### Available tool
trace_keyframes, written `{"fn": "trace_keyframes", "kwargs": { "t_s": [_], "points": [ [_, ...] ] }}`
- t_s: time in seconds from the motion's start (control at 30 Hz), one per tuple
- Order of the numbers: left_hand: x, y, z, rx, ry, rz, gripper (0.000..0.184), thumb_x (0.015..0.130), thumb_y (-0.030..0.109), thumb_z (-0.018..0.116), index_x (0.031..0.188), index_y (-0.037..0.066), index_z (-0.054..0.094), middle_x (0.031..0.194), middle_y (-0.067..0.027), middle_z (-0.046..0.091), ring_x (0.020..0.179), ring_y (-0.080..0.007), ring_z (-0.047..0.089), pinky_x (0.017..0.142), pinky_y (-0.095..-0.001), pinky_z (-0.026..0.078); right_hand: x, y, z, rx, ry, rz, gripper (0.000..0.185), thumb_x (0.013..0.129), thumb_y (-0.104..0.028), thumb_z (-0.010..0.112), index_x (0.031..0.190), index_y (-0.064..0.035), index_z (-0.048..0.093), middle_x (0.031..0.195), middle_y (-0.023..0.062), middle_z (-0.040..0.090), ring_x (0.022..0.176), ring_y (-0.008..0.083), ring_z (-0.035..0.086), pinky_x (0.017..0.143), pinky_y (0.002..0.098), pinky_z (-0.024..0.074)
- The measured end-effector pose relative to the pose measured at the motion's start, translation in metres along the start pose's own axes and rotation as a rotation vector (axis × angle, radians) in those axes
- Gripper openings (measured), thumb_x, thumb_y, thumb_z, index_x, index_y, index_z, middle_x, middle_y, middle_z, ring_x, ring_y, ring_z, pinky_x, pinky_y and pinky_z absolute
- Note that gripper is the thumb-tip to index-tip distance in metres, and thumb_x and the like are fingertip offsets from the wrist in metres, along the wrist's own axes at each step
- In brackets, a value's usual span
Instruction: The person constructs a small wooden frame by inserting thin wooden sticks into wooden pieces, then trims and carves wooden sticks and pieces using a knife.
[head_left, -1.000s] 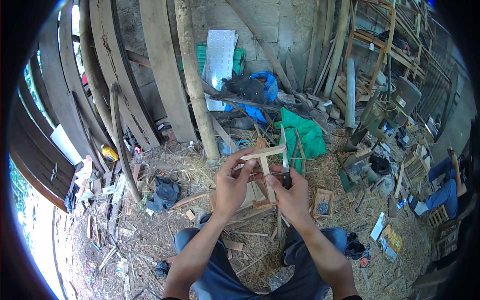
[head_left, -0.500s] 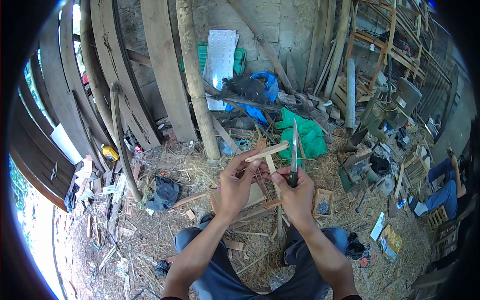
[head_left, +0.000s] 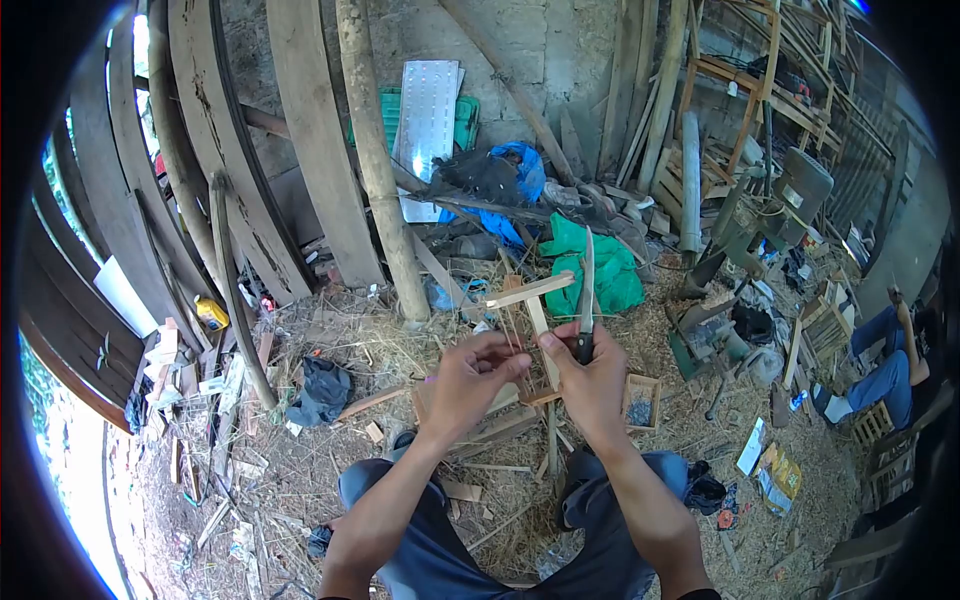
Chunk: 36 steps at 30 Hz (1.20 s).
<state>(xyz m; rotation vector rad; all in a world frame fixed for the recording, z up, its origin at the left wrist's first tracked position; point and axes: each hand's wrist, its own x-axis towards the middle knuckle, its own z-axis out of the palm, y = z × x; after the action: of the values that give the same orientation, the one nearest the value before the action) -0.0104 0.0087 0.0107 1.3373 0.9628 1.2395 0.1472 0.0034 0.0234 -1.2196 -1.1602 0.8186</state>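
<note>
My right hand (head_left: 592,385) is closed round the black handle of a knife (head_left: 588,285), its blade pointing up. The same hand also grips the upright strip of a small wooden frame (head_left: 530,290), whose crosspiece sits at the top like a T. A short wooden piece shows at the frame's lower end, below my fingers. My left hand (head_left: 468,385) is beside the frame, thumb and fingertips pinched together near thin strands that run down from the crosspiece. What lies between those fingertips is too small to make out.
A small wooden box (head_left: 641,402) of dark bits stands on the straw-covered ground, right of my hands. Ahead are a green plastic bag (head_left: 598,275) and a wooden post (head_left: 375,170). A dark bag (head_left: 322,390) lies left. Another person's legs (head_left: 880,370) show at far right.
My left hand has let go of the crosspiece's left end and moved down to the thin strands. My right hand keeps the knife and frame. The whole view has shifted slightly.
</note>
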Motion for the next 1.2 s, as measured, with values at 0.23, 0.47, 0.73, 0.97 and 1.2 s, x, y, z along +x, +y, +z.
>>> {"fn": "trace_keyframes", "kwargs": {
  "t_s": [0.23, 0.47, 0.73, 0.97, 1.2],
  "points": [
    [-0.002, -0.009, 0.004, 0.142, -0.08, -0.02, 0.013, 0.087, 0.006, 0.067, 0.097, -0.001, 0.064, 0.084, -0.0077, 0.069, 0.077, -0.0123, 0.066, 0.071, -0.0257, 0.053, 0.002, -0.001, -0.002, -0.078, 0.024, -0.031, 0.018, 0.081, -0.016, 0.074, 0.086, -0.0022, 0.063, 0.064, 0.0002, 0.057, 0.056, 0.0072, 0.047, 0.053, 0.0252, 0.0386],
    [-0.002, -0.003, 0.004, 0.154, -0.144, -0.059, 0.013, 0.088, 0.004, 0.064, 0.099, -0.003, 0.061, 0.091, -0.0103, 0.069, 0.083, -0.0154, 0.066, 0.08, -0.0295, 0.054, 0.001, -0.014, -0.006, -0.038, 0.004, -0.203, 0.017, 0.085, -0.016, 0.071, 0.091, -0.0016, 0.065, 0.066, -0.0006, 0.059, 0.054, 0.0039, 0.042, 0.048, 0.0237, 0.0325],
    [0.005, 0.002, -0.013, -0.578, 0.142, -0.167, 0.021, 0.089, 0.014, 0.065, 0.107, 0.004, 0.059, 0.099, -0.0059, 0.067, 0.087, -0.0129, 0.065, 0.079, -0.026, 0.054, -0.006, -0.024, -0.02, -0.137, 0.034, -0.254, 0.012, 0.086, -0.016, 0.068, 0.089, -0.004, 0.069, 0.065, -0.0017, 0.06, 0.05, 0.0022, 0.038, 0.044, 0.0224, 0.0272],
    [0.006, 0.0, -0.01, -0.629, 0.141, -0.106, 0.022, 0.09, 0.01, 0.063, 0.11, 0.003, 0.056, 0.098, -0.0066, 0.067, 0.089, -0.0136, 0.065, 0.082, -0.028, 0.054, -0.016, -0.032, -0.005, -0.225, -0.095, -0.282, 0.012, 0.081, -0.013, 0.07, 0.088, -0.0032, 0.071, 0.071, 0.0039, 0.067, 0.049, 0.0067, 0.045, 0.045, 0.0262, 0.0342],
    [0.003, -0.002, 0.007, -0.491, 0.071, 0.13, 0.027, 0.086, 0.001, 0.066, 0.109, 0.002, 0.055, 0.107, -0.0112, 0.064, 0.098, -0.0162, 0.062, 0.085, -0.0297, 0.052, -0.014, -0.019, -0.003, -0.227, -0.055, -0.222, 0.014, 0.08, -0.011, 0.07, 0.091, -0.0029, 0.07, 0.065, 0.0065, 0.064, 0.047, 0.0078, 0.045, 0.045, 0.0274, 0.0348]
  ]
}}
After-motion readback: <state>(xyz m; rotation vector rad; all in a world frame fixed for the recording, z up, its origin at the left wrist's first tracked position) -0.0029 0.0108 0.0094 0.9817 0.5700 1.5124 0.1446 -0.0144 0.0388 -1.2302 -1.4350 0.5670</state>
